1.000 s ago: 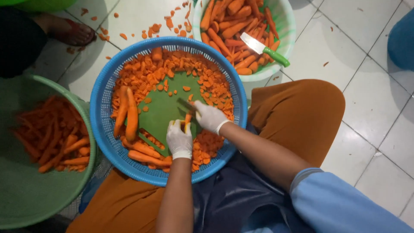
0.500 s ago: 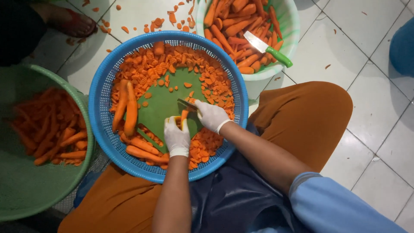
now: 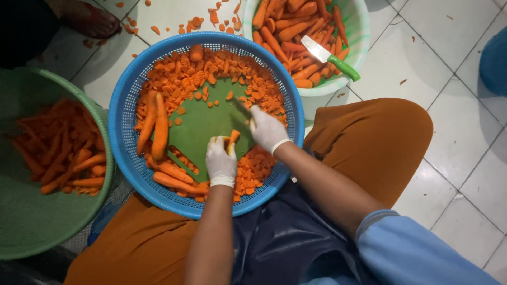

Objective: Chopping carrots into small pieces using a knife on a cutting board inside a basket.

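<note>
Two gloved hands work inside our blue basket [image 3: 122,113], whose rim nearly touches the green tub [image 3: 31,221] at our left and the pale green bowl [image 3: 360,31] of whole carrots beyond. Open white tile lies to our right. A green cutting board [image 3: 203,126] offers the only bare room among the carrot slices [image 3: 222,71]. Our left hand [image 3: 220,161] clamps its fingers around a carrot stub [image 3: 232,140]. Our right hand [image 3: 266,128] grips a knife [image 3: 240,105], just beside the stub. A green-handled knife [image 3: 330,58] rests in the bowl.
</note>
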